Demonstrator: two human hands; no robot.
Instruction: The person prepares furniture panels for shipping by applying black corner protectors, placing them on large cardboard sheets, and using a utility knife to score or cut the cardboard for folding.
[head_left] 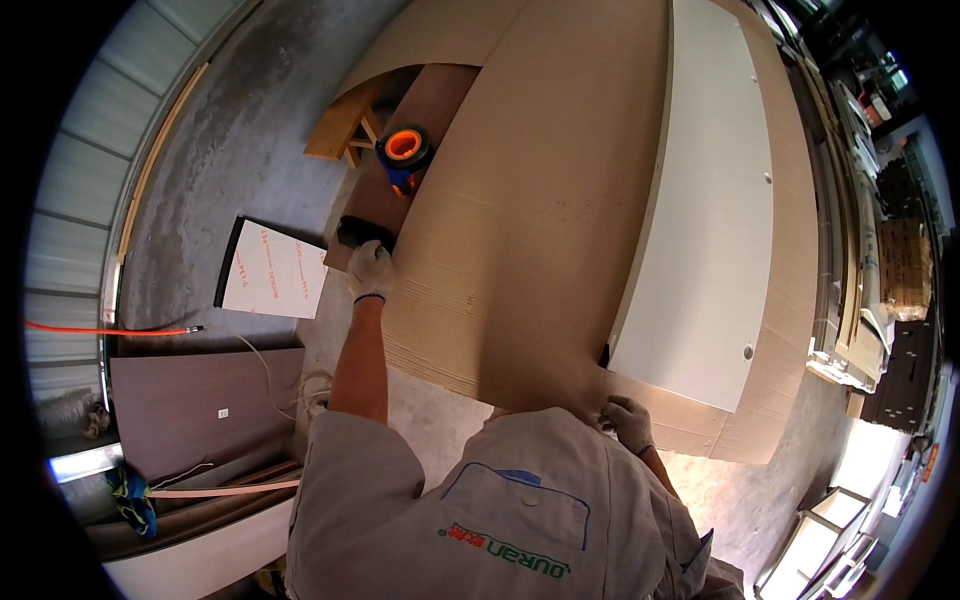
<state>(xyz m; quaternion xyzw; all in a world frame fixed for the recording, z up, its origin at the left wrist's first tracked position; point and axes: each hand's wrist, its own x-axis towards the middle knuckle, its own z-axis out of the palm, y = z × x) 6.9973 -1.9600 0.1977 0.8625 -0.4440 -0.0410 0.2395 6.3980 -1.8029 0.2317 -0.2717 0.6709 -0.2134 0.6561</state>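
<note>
My left hand (371,270), in a pale work glove, closes on a small black object (362,232) at the near end of a brown board (440,100). What kind of object it is, I cannot make out. A blue and orange tape dispenser (404,158) lies farther along the same board. My right hand (628,422), also gloved, is curled at the near edge of the cardboard sheet (540,220); anything in its fingers is hidden. Just beyond it, a long white panel (700,220) with several round holes along its right side lies on the cardboard.
A wooden trestle (345,125) stands under the far left of the cardboard. On the floor at left lies a white printed sheet (272,270), with an orange hose (110,330) nearer me. Brown panels (205,400) lean at lower left. Stacked boards and boxes (900,270) line the right.
</note>
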